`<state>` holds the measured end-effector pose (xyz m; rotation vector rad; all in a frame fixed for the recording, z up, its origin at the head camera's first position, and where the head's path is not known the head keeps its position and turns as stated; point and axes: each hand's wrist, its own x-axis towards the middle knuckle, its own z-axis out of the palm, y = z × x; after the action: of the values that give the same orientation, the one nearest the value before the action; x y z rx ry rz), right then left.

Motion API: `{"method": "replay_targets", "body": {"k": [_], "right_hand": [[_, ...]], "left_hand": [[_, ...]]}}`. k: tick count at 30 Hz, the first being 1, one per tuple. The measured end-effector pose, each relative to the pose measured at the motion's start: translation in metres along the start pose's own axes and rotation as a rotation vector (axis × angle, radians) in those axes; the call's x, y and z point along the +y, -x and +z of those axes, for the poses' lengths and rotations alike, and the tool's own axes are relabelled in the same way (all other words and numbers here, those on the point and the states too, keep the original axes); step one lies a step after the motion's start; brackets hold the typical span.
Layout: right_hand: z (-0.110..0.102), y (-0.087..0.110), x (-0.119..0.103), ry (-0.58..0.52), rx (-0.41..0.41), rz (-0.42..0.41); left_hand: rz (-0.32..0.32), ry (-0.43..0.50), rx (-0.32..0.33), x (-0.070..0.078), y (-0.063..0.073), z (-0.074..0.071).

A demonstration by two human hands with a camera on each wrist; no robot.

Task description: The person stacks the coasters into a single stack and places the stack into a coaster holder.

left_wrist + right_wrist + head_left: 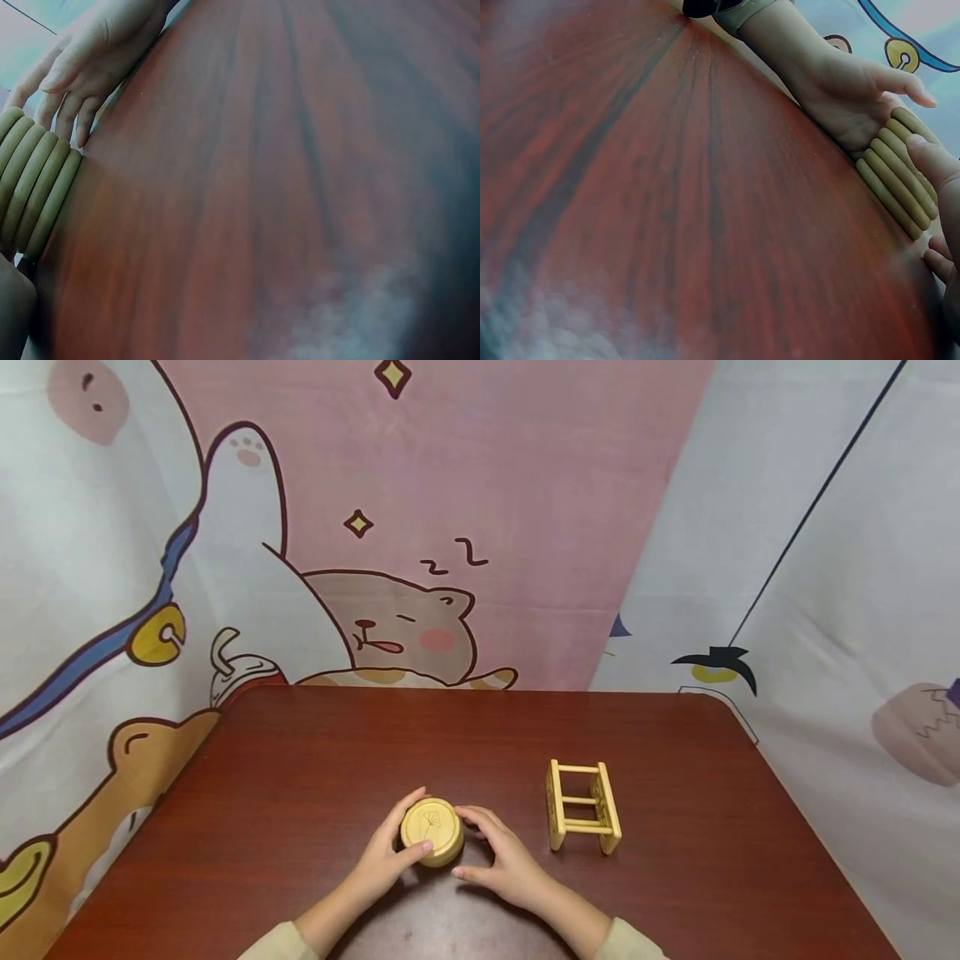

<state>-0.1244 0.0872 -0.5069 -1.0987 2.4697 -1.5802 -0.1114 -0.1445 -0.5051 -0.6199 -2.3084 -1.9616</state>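
A stack of round wooden coasters (pixel 432 825) sits near the front middle of the table, a leaf-like drawing on its top one. Several discs show edge-on in the stack (pixel 34 187) in the left wrist view. My left hand (pixel 386 852) holds the stack from the left, fingers along its back side and thumb across the front rim. On the other side, my right hand (pixel 510 864) is spread, its index fingertip right at the stack's edge and its thumb apart from it. Both hands also show around the coasters (pixel 900 172) in the right wrist view.
A small wooden rack (pixel 582 827) with two side panels and crossbars stands to the right of my right hand. The dark red-brown table (pixel 450 735) ends at a cloth backdrop (pixel 562 527) printed with cartoon animals.
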Motion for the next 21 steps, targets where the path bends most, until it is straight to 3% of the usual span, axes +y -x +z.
{"method": "replay_targets", "body": {"k": [7, 21], "right_hand": [[0.0023, -0.0025, 0.0012, 0.017, -0.004, -0.035], [0.0031, -0.0097, 0.0013, 0.125, -0.008, 0.0]], "left_hand": [[-0.019, -0.019, 0.011, 0.002, -0.0009, 0.0011], [-0.055, 0.0, 0.06, 0.0035, -0.0022, 0.0047]]}}
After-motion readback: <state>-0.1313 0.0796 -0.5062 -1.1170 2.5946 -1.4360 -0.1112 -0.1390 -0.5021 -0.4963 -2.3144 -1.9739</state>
